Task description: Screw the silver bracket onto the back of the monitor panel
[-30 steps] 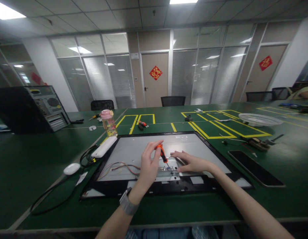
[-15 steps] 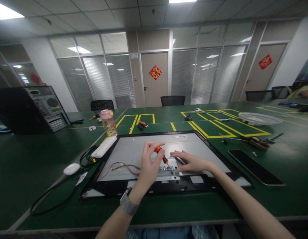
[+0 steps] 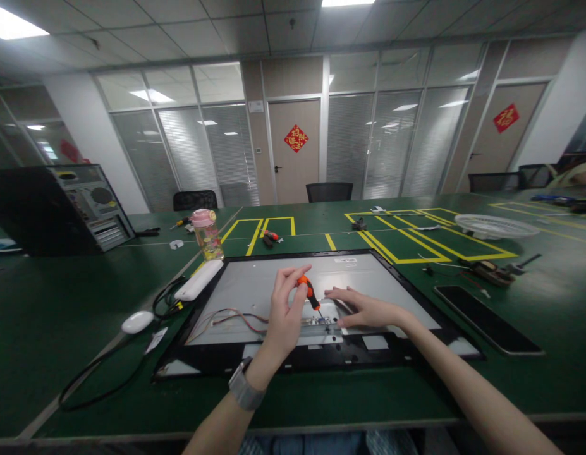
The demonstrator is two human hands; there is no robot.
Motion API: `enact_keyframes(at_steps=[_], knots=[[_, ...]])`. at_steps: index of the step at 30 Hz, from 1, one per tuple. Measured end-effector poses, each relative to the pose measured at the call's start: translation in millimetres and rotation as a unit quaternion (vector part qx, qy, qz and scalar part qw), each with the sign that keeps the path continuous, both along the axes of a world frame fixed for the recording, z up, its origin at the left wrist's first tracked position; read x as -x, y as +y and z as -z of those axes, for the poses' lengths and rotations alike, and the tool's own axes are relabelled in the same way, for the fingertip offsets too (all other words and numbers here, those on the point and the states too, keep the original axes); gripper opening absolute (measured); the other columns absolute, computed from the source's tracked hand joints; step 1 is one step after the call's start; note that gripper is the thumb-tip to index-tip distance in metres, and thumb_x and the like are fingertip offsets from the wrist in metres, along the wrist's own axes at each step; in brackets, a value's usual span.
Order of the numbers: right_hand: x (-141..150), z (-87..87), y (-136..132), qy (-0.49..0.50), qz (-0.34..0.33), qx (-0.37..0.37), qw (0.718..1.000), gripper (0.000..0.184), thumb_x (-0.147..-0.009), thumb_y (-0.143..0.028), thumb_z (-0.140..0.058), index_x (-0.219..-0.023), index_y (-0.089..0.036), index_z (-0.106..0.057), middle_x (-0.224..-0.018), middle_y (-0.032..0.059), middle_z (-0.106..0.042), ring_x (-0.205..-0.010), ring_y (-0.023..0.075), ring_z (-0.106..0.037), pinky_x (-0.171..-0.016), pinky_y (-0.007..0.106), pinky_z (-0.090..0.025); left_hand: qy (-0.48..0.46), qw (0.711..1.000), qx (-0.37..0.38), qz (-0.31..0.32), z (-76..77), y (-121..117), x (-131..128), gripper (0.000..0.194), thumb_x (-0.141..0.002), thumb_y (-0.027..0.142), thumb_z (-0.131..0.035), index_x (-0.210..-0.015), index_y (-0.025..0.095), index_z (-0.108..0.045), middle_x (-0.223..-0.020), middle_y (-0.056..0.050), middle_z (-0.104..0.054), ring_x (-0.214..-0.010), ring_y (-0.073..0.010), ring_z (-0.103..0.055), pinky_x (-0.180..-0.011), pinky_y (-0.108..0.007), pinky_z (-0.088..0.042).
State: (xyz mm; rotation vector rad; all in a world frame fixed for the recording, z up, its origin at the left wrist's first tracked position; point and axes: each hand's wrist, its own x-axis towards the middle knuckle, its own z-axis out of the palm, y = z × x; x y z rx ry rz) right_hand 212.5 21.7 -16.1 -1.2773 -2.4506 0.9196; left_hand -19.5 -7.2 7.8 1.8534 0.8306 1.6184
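An orange-and-black screwdriver (image 3: 310, 292) is held in the fingers of my left hand (image 3: 285, 309), tilted with its tip down at a small circuit board (image 3: 325, 321). The board sits near the lower middle of a flat display panel (image 3: 274, 272), which has a grey metal back and a black frame. Thin coloured wires (image 3: 240, 314) run from the board's side leftward over the panel. My right hand (image 3: 361, 308) rests on the panel just right of the board, fingers stretched and apart, holding nothing.
Left of the panel lie a white power strip (image 3: 199, 281), a white mouse (image 3: 138, 322) and a black cable (image 3: 91, 399). A pink-capped bottle (image 3: 208, 237) and a black computer case (image 3: 50, 208) stand beyond. On the right lie a phone (image 3: 487, 319) and a white round dish (image 3: 495, 226).
The screwdriver's handle has turned slightly between my left fingers, and those fingers have shifted a little. My right hand stays in place.
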Motion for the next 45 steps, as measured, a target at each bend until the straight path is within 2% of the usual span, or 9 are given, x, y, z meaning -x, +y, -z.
enact_keyframes(at_steps=[3,8,13,18,23,29,34,40,45], knots=[[-0.8,1.4,0.7,0.003,-0.001,-0.002,1.0,0.079,-0.077,-0.066,-0.058,-0.141,-0.025,-0.037,-0.152,0.0068,-0.031,-0.141,0.0283,-0.019,-0.118,0.048,-0.003,-0.001,1.0,-0.006,0.007,-0.5,-0.2,0.6,0.031,-0.094,0.026,-0.042,-0.118,0.022,-0.062,-0.102,-0.006,-0.055,-0.095,-0.0166,-0.055,-0.087,-0.029,-0.043],[-1.2,2.1,0.9,0.001,0.002,-0.002,1.0,0.078,-0.077,-0.066,-0.058,-0.14,-0.024,-0.037,-0.152,0.0077,-0.03,-0.141,0.028,-0.019,-0.118,0.048,-0.002,0.003,1.0,-0.005,-0.011,0.4,0.4,0.5,0.028,-0.09,0.031,-0.053,-0.113,0.021,-0.065,-0.091,-0.004,-0.052,-0.084,-0.0153,-0.056,-0.082,-0.029,-0.044],[-1.7,4.3,2.3,0.003,-0.001,-0.005,1.0,0.079,-0.076,-0.067,-0.058,-0.14,-0.025,-0.038,-0.152,0.0066,-0.031,-0.141,0.0291,-0.019,-0.117,0.048,-0.002,-0.007,1.0,-0.01,-0.016,1.0,0.6,0.7,0.032,-0.095,0.032,-0.042,-0.113,0.021,-0.065,-0.097,-0.006,-0.055,-0.091,-0.0167,-0.054,-0.082,-0.027,-0.044],[-2.3,5.9,3.5,0.004,0.0,-0.008,1.0,0.079,-0.076,-0.068,-0.058,-0.14,-0.026,-0.038,-0.152,0.0057,-0.031,-0.141,0.0292,-0.02,-0.118,0.048,-0.003,-0.004,0.999,-0.012,-0.034,0.2,0.0,0.1,0.024,-0.09,0.033,-0.052,-0.103,0.021,-0.069,-0.09,-0.004,-0.051,-0.083,-0.0153,-0.054,-0.078,-0.026,-0.045],[-2.0,5.7,3.1,0.0,0.0,-0.008,1.0,0.078,-0.077,-0.066,-0.058,-0.14,-0.026,-0.037,-0.152,0.0054,-0.03,-0.141,0.0286,-0.02,-0.118,0.047,-0.004,-0.004,1.0,-0.023,-0.008,-0.5,-0.5,0.1,0.03,-0.094,0.028,-0.042,-0.112,0.021,-0.066,-0.101,-0.006,-0.056,-0.093,-0.0166,-0.057,-0.084,-0.028,-0.045],[-2.4,7.6,4.7,0.004,-0.007,-0.01,1.0,0.077,-0.079,-0.064,-0.058,-0.141,-0.025,-0.036,-0.151,0.0067,-0.031,-0.142,0.0274,-0.019,-0.118,0.048,-0.001,0.0,0.999,-0.027,-0.03,1.3,-0.2,0.5,0.019,-0.089,0.028,-0.055,-0.098,0.021,-0.07,-0.086,-0.003,-0.052,-0.081,-0.0142,-0.056,-0.079,-0.027,-0.045],[-1.9,6.8,4.6,0.005,-0.005,-0.01,1.0,0.077,-0.078,-0.065,-0.058,-0.14,-0.024,-0.037,-0.152,0.007,-0.031,-0.141,0.0291,-0.019,-0.118,0.048,-0.003,0.002,0.999,-0.031,-0.008,-0.2,-1.5,0.9,0.028,-0.094,0.025,-0.043,-0.11,0.021,-0.066,-0.103,-0.006,-0.058,-0.097,-0.0173,-0.056,-0.086,-0.029,-0.044],[-1.3,7.0,4.4,0.005,-0.006,-0.007,1.0,0.079,-0.078,-0.065,-0.057,-0.142,-0.025,-0.035,-0.151,0.0074,-0.032,-0.141,0.0283,-0.02,-0.118,0.048,-0.001,0.004,0.998,-0.053,-0.014,2.4,1.2,0.2,0.019,-0.086,0.027,-0.059,-0.101,0.023,-0.07,-0.088,-0.003,-0.055,-0.082,-0.0143,-0.056,-0.08,-0.027,-0.045],[-1.6,6.3,4.4,0.005,-0.005,-0.009,1.0,0.079,-0.077,-0.066,-0.058,-0.141,-0.023,-0.037,-0.151,0.008,-0.031,-0.141,0.0296,-0.019,-0.117,0.049,-0.003,-0.001,0.999,-0.03,0.019,1.0,-0.5,1.0,0.03,-0.094,0.026,-0.043,-0.115,0.023,-0.064,-0.11,-0.007,-0.059,-0.102,-0.0175,-0.057,-0.091,-0.031,-0.043]])
